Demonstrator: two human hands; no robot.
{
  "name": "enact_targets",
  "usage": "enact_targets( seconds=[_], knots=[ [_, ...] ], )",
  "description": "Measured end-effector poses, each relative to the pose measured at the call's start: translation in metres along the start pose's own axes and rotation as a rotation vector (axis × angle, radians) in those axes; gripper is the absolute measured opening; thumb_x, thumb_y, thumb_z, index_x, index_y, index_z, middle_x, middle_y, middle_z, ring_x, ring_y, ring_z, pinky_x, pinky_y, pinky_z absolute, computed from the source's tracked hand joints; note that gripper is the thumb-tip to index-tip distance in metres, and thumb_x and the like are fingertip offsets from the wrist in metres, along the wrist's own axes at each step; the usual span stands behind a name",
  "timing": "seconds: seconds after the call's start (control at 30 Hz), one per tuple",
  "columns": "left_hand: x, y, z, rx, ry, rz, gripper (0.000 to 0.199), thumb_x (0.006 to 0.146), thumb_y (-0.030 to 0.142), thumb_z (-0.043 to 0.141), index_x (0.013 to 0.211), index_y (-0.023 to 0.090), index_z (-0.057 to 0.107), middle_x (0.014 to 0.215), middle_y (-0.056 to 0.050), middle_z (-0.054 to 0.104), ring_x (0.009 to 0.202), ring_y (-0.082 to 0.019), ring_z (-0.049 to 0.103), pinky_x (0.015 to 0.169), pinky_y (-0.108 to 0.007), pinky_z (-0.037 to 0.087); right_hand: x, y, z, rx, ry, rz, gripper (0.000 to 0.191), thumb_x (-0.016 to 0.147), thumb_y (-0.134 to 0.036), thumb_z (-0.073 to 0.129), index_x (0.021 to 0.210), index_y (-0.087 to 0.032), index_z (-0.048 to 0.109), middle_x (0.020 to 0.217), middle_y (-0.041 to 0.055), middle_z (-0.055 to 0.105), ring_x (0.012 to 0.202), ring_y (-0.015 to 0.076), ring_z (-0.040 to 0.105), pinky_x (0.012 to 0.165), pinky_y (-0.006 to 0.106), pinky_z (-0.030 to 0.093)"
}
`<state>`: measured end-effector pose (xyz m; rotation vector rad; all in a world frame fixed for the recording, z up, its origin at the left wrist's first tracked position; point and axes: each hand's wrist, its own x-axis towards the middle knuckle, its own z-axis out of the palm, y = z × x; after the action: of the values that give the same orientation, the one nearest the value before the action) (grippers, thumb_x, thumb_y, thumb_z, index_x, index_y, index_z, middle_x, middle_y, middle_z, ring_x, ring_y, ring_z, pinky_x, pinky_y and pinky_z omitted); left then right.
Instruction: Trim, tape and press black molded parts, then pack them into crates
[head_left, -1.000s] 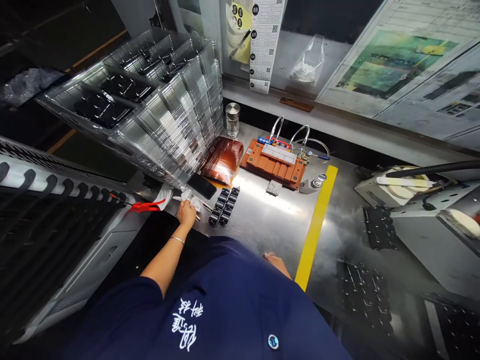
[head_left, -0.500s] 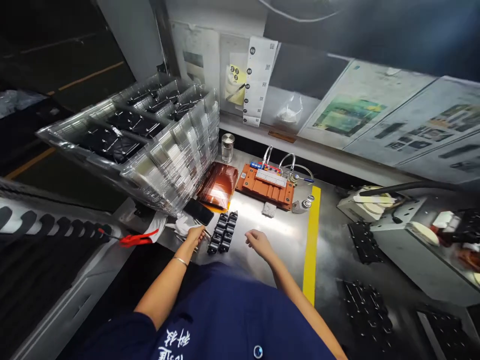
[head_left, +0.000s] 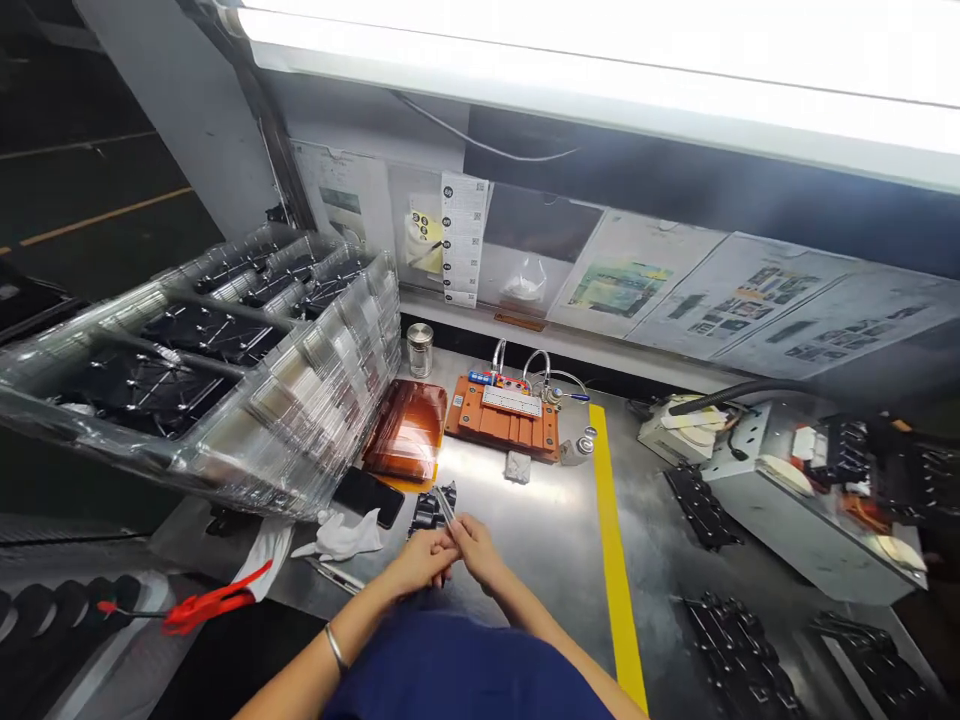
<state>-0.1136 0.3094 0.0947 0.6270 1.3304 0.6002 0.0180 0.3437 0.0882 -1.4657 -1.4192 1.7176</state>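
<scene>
In front of my body both hands meet. My right hand (head_left: pixel 474 548) is closed on slim metal tweezers (head_left: pixel 444 505), which point up and away. My left hand (head_left: pixel 424 562) is pinched against the right fingertips; what it holds, if anything, is hidden. Just beyond the hands lie black molded parts (head_left: pixel 426 512), partly covered by the hands and tweezers. A dark phone (head_left: pixel 369 497) and a crumpled white cloth or glove (head_left: pixel 346 538) are to their left. Another slim metal tool (head_left: pixel 337 576) rests on the bench near my left wrist.
A tall stack of clear trays (head_left: pixel 315 400) holding black parts stands left. Behind are an orange fixture (head_left: pixel 499 425), an amber sheet or tray (head_left: pixel 409 430) and a lidded jar (head_left: pixel 420 350). Yellow tape (head_left: pixel 611 560) crosses the bench; black parts (head_left: pixel 739 650) and a grey machine (head_left: pixel 802 530) are right.
My left hand has left the spot by the phone and cloth and come right to meet my right hand. Tweezers now show in the right fingers. The view has tilted up.
</scene>
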Motion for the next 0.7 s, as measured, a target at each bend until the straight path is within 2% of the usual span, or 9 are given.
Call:
enact_targets(
  seconds=[0.07,0.1,0.2,0.3,0.4,0.47,0.57,0.63,0.7],
  knots=[
    [0.019,0.027,-0.007,0.176,-0.104,0.15,0.015,0.058,0.038,0.072,0.056,0.028,0.061,0.052,0.0,0.062,0.04,-0.017,0.054,0.037,-0.029,0.039,0.008,0.004,-0.022,0.141,0.124,0.072,0.048,0.067,-0.067,0.054,0.073,-0.02,0.053,0.067,0.0015,0.059,0.055,0.013,0.052,0.05,0.026,0.046],
    [0.029,0.048,-0.013,0.223,-0.079,0.221,0.012,0.059,0.035,0.071,0.059,0.027,0.062,0.054,-0.001,0.063,0.042,-0.018,0.057,0.039,-0.03,0.042,0.01,0.006,-0.035,0.214,0.194,0.104,0.048,0.064,-0.066,0.057,0.076,-0.02,0.053,0.069,0.0019,0.059,0.054,0.0129,0.052,0.048,0.026,0.046],
    [0.07,0.132,-0.033,0.153,0.26,0.412,0.007,0.062,0.023,0.069,0.067,0.021,0.064,0.06,-0.004,0.065,0.055,-0.02,0.063,0.048,-0.031,0.05,0.01,0.01,-0.071,0.332,0.353,0.16,0.045,0.057,-0.055,0.068,0.082,-0.02,0.056,0.073,0.0024,0.061,0.056,0.0128,0.054,0.046,0.025,0.046],
    [0.12,0.231,-0.054,0.097,0.45,0.523,0.024,0.073,0.017,0.059,0.097,0.014,0.063,0.092,-0.01,0.069,0.081,-0.019,0.066,0.068,-0.031,0.054,0.001,0.017,-0.093,0.426,0.34,0.209,0.051,0.048,-0.044,0.078,0.088,-0.019,0.061,0.08,0.0038,0.064,0.062,0.0145,0.058,0.054,0.028,0.052],
    [0.169,0.319,-0.078,0.04,0.623,0.602,0.048,0.072,0.01,0.058,0.12,0.013,0.052,0.125,-0.014,0.059,0.106,-0.02,0.061,0.086,-0.031,0.051,-0.009,0.03,-0.1,0.486,0.29,0.184,0.06,0.045,-0.051,0.082,0.093,-0.02,0.064,0.081,0.0048,0.066,0.063,0.0163,0.061,0.061,0.033,0.055],
    [0.194,0.363,-0.094,0.007,0.699,0.634,0.055,0.068,0.007,0.061,0.122,0.013,0.049,0.132,-0.016,0.053,0.117,-0.022,0.055,0.093,-0.032,0.047,-0.011,0.044,-0.102,0.492,0.281,0.163,0.062,0.044,-0.062,0.081,0.088,-0.021,0.066,0.076,0.0036,0.066,0.057,0.0158,0.06,0.057,0.034,0.054],
    [0.218,0.402,-0.114,-0.017,0.705,0.649,0.049,0.061,0.007,0.067,0.108,0.012,0.056,0.122,-0.016,0.06,0.116,-0.026,0.055,0.093,-0.035,0.046,-0.002,0.067,-0.107,0.468,0.293,0.187,0.063,0.042,-0.073,0.075,0.075,-0.021,0.064,0.063,0.0006,0.061,0.044,0.0122,0.052,0.043,0.029,0.047],
    [0.228,0.411,-0.121,-0.011,0.658,0.651,0.037,0.057,0.009,0.071,0.092,0.013,0.06,0.105,-0.013,0.067,0.107,-0.027,0.059,0.089,-0.036,0.048,0.008,0.073,-0.112,0.428,0.297,0.208,0.064,0.044,-0.078,0.071,0.072,-0.021,0.062,0.056,-0.001,0.057,0.037,0.0093,0.045,0.036,0.024,0.038],
    [0.234,0.407,-0.124,0.005,0.589,0.651,0.026,0.055,0.013,0.074,0.077,0.014,0.06,0.088,-0.009,0.068,0.099,-0.026,0.061,0.086,-0.036,0.048,0.018,0.064,-0.118,0.365,0.298,0.217,0.066,0.044,-0.08,0.068,0.071,-0.02,0.06,0.053,-0.0022,0.054,0.034,0.0075,0.04,0.033,0.021,0.031]
  ],
)
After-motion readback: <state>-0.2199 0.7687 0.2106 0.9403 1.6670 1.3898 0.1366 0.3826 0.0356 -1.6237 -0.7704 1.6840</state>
